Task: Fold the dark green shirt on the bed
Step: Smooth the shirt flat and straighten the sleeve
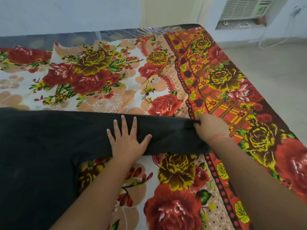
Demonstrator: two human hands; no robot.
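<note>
The dark green shirt (49, 146) lies spread over the left half of the bed (116, 72), its sleeve stretched out to the right. My left hand (127, 138) presses flat on the sleeve with fingers spread. At the sleeve's right end, my right hand (209, 127) pinches the cuff edge, fingers curled round the fabric. A thin pink band sits on that wrist.
The bed carries a bright floral sheet in red, yellow and cream. Its right edge (274, 110) drops to a pale floor (274, 63). A white air-conditioning unit (244, 9) sits at the back right, with a cable trailing on the floor. A wall runs behind the bed.
</note>
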